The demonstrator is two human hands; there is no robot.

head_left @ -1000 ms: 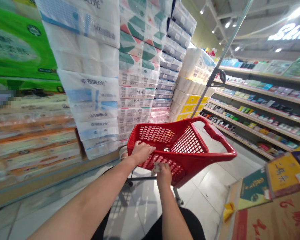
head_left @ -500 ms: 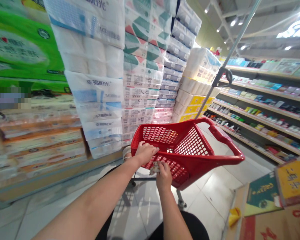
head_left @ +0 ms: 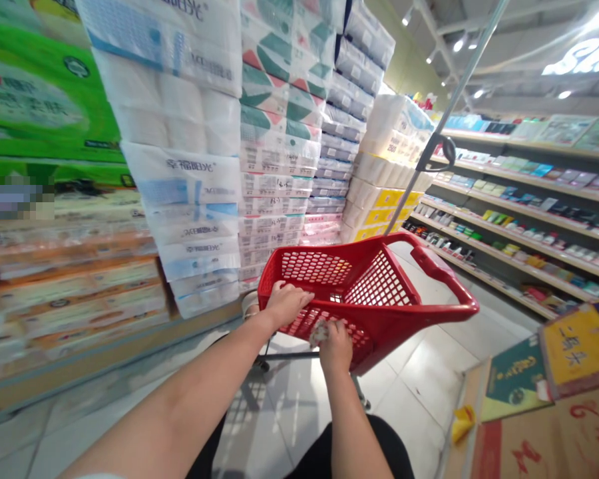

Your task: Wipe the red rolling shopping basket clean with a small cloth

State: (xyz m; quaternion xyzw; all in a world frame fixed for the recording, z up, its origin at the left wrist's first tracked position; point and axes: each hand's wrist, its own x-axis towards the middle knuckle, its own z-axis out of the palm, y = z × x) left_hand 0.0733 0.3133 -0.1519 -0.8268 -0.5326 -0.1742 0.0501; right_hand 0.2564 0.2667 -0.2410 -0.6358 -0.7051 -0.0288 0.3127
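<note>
left hand (head_left: 285, 303) clamps the near rim of a red basket (head_left: 432, 311); right hand (head_left: 336, 346) clenches a wad (head_left: 320, 330) against its outer wall (seemingly mid-wipe), which wants the basket held steady

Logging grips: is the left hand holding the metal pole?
No, the left hand grips the near rim of the red basket, far from the metal pole.
</note>
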